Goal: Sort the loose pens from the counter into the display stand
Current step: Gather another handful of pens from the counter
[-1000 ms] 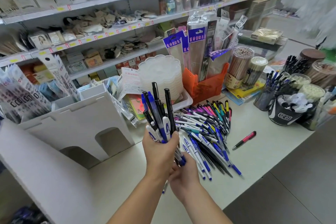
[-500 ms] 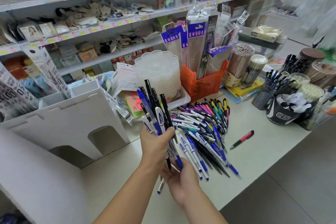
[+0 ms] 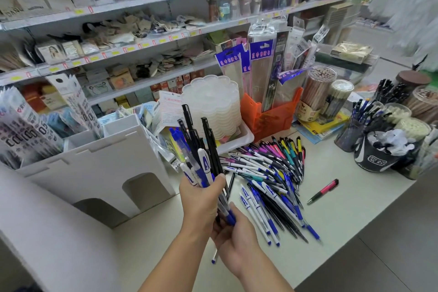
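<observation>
My left hand (image 3: 201, 197) grips a bundle of pens (image 3: 199, 149), blue, white and black, held upright above the counter (image 3: 355, 208). Just below it, my right hand (image 3: 234, 237) cups the bundle's lower ends with its fingers curled round them. One pen's blue tip (image 3: 214, 257) sticks out beneath that hand. To the right, a pile of loose pens (image 3: 272, 173) lies spread on the counter, with a single pink-and-black pen (image 3: 323, 191) apart from it. The white display stand (image 3: 94, 168) rises to the left of my hands, its compartments open at the top.
A white tray (image 3: 244, 136) with stacked clear lids and an orange rack (image 3: 272, 118) stand behind the pile. Cups of pens (image 3: 353, 130) and a black tub (image 3: 376, 156) crowd the counter's right end. Stocked shelves (image 3: 118, 54) line the back. A white panel (image 3: 47, 232) slopes at the lower left.
The bundle has tilted slightly to the left and dropped a little in my hands, with my right hand sliding lower under its ends. The pile on the counter has not moved.
</observation>
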